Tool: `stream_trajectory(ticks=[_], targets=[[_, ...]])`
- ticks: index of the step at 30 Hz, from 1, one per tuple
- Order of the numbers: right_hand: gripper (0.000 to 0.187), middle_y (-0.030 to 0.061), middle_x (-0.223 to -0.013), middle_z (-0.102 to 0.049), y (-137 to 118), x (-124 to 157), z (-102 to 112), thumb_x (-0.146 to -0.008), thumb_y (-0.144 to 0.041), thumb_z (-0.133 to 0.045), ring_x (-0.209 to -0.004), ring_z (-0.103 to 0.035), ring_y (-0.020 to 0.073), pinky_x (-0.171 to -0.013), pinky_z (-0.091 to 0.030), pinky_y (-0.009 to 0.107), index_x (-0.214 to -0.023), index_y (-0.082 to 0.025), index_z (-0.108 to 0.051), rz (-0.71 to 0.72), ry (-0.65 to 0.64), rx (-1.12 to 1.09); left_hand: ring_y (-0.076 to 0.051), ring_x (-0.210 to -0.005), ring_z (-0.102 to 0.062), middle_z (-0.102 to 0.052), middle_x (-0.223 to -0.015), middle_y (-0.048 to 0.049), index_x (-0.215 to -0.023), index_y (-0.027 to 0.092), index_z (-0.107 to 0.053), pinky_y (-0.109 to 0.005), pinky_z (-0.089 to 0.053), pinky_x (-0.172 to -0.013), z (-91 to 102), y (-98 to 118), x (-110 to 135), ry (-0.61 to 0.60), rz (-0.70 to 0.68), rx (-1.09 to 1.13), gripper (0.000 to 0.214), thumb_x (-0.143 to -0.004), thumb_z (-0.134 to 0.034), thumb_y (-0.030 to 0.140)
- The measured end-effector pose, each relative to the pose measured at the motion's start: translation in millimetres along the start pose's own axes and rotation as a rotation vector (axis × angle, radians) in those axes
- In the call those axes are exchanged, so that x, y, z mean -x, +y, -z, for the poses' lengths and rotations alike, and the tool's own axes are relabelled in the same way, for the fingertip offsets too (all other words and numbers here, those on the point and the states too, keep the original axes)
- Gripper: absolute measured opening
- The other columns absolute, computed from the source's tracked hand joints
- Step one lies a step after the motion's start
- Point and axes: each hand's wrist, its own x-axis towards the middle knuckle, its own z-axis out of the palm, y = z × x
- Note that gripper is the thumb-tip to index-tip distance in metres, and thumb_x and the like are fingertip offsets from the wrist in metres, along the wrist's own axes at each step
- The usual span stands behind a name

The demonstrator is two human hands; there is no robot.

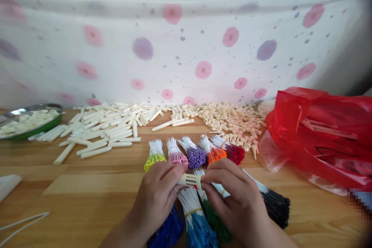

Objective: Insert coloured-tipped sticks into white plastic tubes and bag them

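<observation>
Between my hands is a short cream plastic tube (pixel 190 180) with long slots cut in its side. The fingers of my left hand (pixel 162 186) are closed on its left end, while my right hand (pixel 236 188) pinches the right end. Bundles of thin white-ended sticks, like pen refills, lie below and behind: yellow (pixel 155 159), pink (pixel 178 157), purple (pixel 197 157), orange (pixel 215 155) and dark red (pixel 235 152) in a row. Nearer me are blue (pixel 167 229), light blue (pixel 200 230), green (pixel 214 217) and black (pixel 276 206) bundles, partly covered by my hands.
Cream tubes like pen barrels (pixel 104 126) are heaped at the back left, beside a metal tray (pixel 52 124) of small cream parts. Slotted pieces (pixel 229 116) and cone-shaped tips (pixel 238 139) are piled back right. A red plastic bag (pixel 316 139) stands right; a white cord (pixel 26 221) lies left.
</observation>
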Motion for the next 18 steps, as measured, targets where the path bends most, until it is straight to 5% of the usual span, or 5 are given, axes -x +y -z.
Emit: stream_trajectory(ticks=[7, 18], targets=[[0.012, 0.0022, -0.078, -0.059, 2.3, 1.6, 2.0, -0.082, -0.006, -0.056, -0.074, -0.056, 0.011, -0.067, -0.046, 0.022, -0.078, -0.016, -0.061, -0.126, -0.118, -0.106, -0.019, -0.078, -0.059, -0.064, -0.085, -0.0067, -0.107, 0.015, -0.058, -0.03, -0.047, -0.068, 1.0, 1.6, -1.1, -0.002, 0.003, -0.012, 0.023, -0.092, -0.046, 0.028], [0.014, -0.0017, -0.071, -0.057, 0.8, 5.9, -9.1, -0.083, -0.012, -0.055, -0.069, -0.054, 0.0109, -0.063, -0.041, 0.022, -0.072, -0.019, -0.059, -0.354, -0.041, -0.257, -0.021, -0.077, -0.058, -0.065, -0.085, -0.0069, -0.108, 0.016, -0.058, -0.033, -0.046, -0.066, 0.4, 4.6, -2.6, 0.019, 0.013, -0.115, 0.022, -0.093, -0.044, 0.024]])
